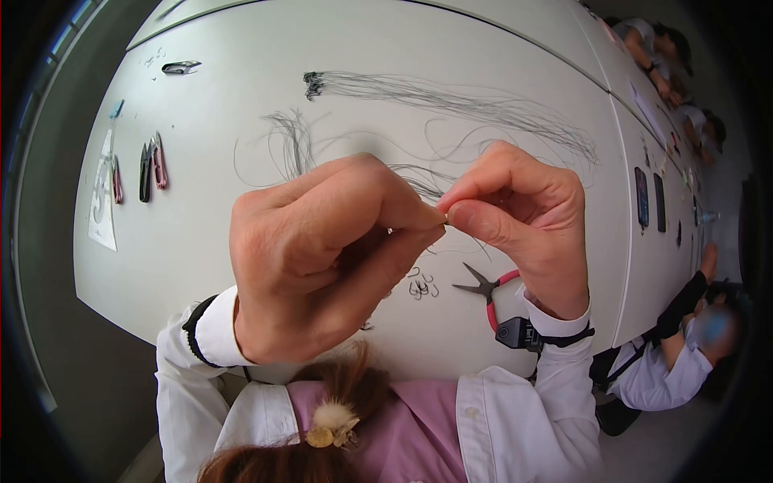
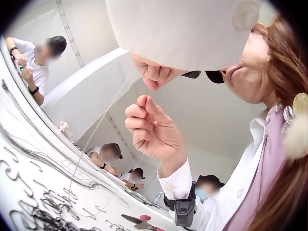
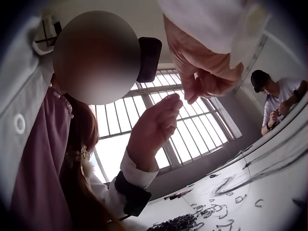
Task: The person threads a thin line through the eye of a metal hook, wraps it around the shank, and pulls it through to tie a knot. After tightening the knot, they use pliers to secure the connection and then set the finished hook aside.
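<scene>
My left hand point(image 1: 322, 249) and right hand point(image 1: 523, 217) meet fingertip to fingertip above the table, each pinching with thumb and forefinger. Between them is a thin fishing line point(image 2: 107, 111), which trails down toward the table in the left wrist view. A tiny dark bit shows at the fingertips in the head view; what it is, I cannot tell. Below the hands lie several loose fish hooks point(image 1: 420, 286). Red-handled pliers point(image 1: 487, 291) lie with jaws spread near my right wrist. Behind the hands, a long bundle of lines point(image 1: 451, 101) runs from clustered dark hooks point(image 1: 313, 84).
Thread snips lie at the left: a black pair point(image 1: 145, 171), a pink pair point(image 1: 159, 165) and another point(image 1: 181, 68) further back. A clear set square point(image 1: 102, 197) is near the left edge. Phones point(image 1: 642, 196) lie at the right; other people point(image 1: 660, 366) sit around.
</scene>
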The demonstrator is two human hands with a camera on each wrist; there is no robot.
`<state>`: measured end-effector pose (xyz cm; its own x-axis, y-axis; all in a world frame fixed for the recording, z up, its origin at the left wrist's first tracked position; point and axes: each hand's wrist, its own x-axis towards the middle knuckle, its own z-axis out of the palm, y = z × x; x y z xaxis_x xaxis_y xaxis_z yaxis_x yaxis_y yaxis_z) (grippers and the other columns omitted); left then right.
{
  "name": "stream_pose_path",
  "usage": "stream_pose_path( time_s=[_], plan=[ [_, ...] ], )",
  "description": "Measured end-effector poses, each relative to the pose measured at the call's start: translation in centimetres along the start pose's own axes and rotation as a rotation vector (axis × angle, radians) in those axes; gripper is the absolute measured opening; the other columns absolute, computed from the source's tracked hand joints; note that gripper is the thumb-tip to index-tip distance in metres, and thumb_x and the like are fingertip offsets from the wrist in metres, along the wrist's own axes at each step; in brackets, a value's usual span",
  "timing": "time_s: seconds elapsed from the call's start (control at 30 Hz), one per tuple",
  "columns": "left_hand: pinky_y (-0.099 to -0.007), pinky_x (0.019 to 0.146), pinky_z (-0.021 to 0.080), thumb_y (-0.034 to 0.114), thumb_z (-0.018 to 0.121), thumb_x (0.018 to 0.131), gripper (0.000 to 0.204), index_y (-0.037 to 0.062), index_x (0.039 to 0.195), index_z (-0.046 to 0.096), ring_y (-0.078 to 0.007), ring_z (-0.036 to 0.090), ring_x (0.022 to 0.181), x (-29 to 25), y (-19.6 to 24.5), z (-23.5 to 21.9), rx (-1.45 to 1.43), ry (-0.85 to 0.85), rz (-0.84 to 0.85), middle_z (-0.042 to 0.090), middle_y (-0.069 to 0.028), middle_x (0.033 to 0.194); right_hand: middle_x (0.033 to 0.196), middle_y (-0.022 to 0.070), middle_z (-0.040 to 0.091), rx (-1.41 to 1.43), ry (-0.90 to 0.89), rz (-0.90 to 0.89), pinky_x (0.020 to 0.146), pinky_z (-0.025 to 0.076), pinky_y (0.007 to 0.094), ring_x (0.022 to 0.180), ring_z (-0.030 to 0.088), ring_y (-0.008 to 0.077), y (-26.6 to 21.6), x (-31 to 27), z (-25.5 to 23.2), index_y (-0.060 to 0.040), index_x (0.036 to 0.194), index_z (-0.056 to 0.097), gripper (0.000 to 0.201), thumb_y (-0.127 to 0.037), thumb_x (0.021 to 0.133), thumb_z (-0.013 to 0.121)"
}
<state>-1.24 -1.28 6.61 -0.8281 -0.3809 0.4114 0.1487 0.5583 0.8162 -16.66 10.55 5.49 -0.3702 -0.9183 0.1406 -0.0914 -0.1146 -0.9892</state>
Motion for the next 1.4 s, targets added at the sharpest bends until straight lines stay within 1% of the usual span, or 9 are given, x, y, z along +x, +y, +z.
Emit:
stream_pose_path(
  time_s=[0.17, 0.27, 0.4, 0.5, 0.7, 0.87, 1.0, 1.2, 1.4],
  plan=[
    [-0.0194, 0.048, 0.035, -0.014, 0.061, 0.072, 0.012, -0.0033, 0.077, 0.059, -0.0046, 0.047, 0.053, -0.2, -0.9, 0.0, -0.028, 0.135, -0.004, 0.060, -0.0066, 0.073, 0.071, 0.0032, 0.057, -0.276, -0.032, -0.195, 0.046, 0.040, 0.0191, 0.057, 0.054, 0.0057, 0.1, -0.4, 1.1, -0.0016, 0.079, 0.067, 0.008, 0.003, 0.074, 0.070],
    [-0.0193, 0.046, 0.035, -0.014, 0.062, 0.071, 0.013, -0.0035, 0.078, 0.059, -0.0055, 0.047, 0.053, -0.1, -0.7, 0.3, 0.171, 0.155, 0.056, 0.059, -0.0067, 0.072, 0.068, 0.0068, 0.054, -0.669, 0.106, -0.630, 0.038, 0.035, 0.0202, 0.048, 0.048, 0.0120, 0.9, -0.7, 2.0, 0.0016, 0.074, 0.063, 0.012, 0.006, 0.065, 0.070],
    [-0.0198, 0.045, 0.036, -0.014, 0.063, 0.070, 0.013, -0.0033, 0.077, 0.058, -0.0071, 0.049, 0.053, -0.1, -1.1, 0.8, 0.249, 0.145, 0.134, 0.059, -0.0075, 0.071, 0.067, 0.0039, 0.050, -1.209, 0.137, -0.972, 0.033, 0.029, 0.0194, 0.047, 0.041, 0.0092, 0.1, -1.4, 2.2, 0.0026, 0.069, 0.061, 0.015, 0.006, 0.056, 0.066],
    [-0.0208, 0.046, 0.038, -0.013, 0.063, 0.069, 0.013, -0.0032, 0.076, 0.058, -0.0098, 0.052, 0.054, -0.2, -1.3, 1.1, 0.293, 0.170, 0.180, 0.057, -0.0088, 0.068, 0.073, 0.0047, 0.052, -1.295, 0.113, -0.866, 0.036, 0.032, 0.0211, 0.047, 0.044, 0.0101, -1.1, -2.6, 2.5, 0.0024, 0.088, 0.068, 0.029, 0.004, 0.059, 0.073],
    [-0.0236, 0.047, 0.042, -0.010, 0.066, 0.068, 0.013, -0.0016, 0.074, 0.058, -0.0164, 0.056, 0.054, -0.2, -0.6, 1.3, 0.354, 0.077, 0.191, 0.057, -0.0098, 0.067, 0.076, 0.0043, 0.052, -1.178, 0.190, -0.904, 0.038, 0.033, 0.0207, 0.050, 0.045, 0.0107, -1.7, -2.4, 1.1, 0.0003, 0.089, 0.067, 0.031, 0.004, 0.060, 0.077],
    [-0.0247, 0.047, 0.043, -0.006, 0.069, 0.066, 0.013, -0.0003, 0.073, 0.059, -0.0176, 0.057, 0.055, -0.2, -0.4, 0.8, 0.285, -0.031, 0.168, 0.058, -0.0093, 0.068, 0.076, 0.0075, 0.056, -0.899, 0.149, -0.663, 0.043, 0.037, 0.0206, 0.053, 0.047, 0.0097, -2.3, -2.0, 0.1, -0.0007, 0.089, 0.068, 0.027, 0.004, 0.064, 0.076],
    [-0.0249, 0.048, 0.043, -0.004, 0.069, 0.066, 0.013, -0.0003, 0.072, 0.059, -0.0177, 0.058, 0.055, -0.1, -0.3, 0.8, 0.245, -0.075, 0.180, 0.059, -0.0092, 0.068, 0.073, 0.0067, 0.057, -0.842, 0.127, -0.689, 0.042, 0.034, 0.0196, 0.052, 0.046, 0.0072, -1.8, -0.8, -0.3, -0.0007, 0.084, 0.068, 0.022, 0.006, 0.064, 0.075],
    [-0.0245, 0.049, 0.043, -0.005, 0.070, 0.067, 0.012, -0.0011, 0.072, 0.059, -0.0158, 0.058, 0.056, -0.1, 0.0, 0.7, 0.166, -0.067, 0.133, 0.059, -0.0088, 0.068, 0.072, 0.0039, 0.057, -0.641, 0.106, -0.367, 0.043, 0.027, 0.0190, 0.051, 0.041, 0.0033, -1.3, -0.5, -0.2, -0.0018, 0.079, 0.068, 0.016, 0.008, 0.067, 0.071],
    [-0.0237, 0.048, 0.042, -0.008, 0.069, 0.066, 0.013, -0.0017, 0.072, 0.060, -0.0144, 0.057, 0.056, -0.1, -0.1, 0.8, 0.167, 0.001, 0.145, 0.059, -0.0093, 0.067, 0.075, 0.0039, 0.056, -0.417, -0.075, -0.127, 0.049, 0.035, 0.0175, 0.059, 0.048, 0.0048, -0.7, -0.3, -0.4, 0.0016, 0.080, 0.065, 0.009, 0.007, 0.074, 0.067]
  ],
)
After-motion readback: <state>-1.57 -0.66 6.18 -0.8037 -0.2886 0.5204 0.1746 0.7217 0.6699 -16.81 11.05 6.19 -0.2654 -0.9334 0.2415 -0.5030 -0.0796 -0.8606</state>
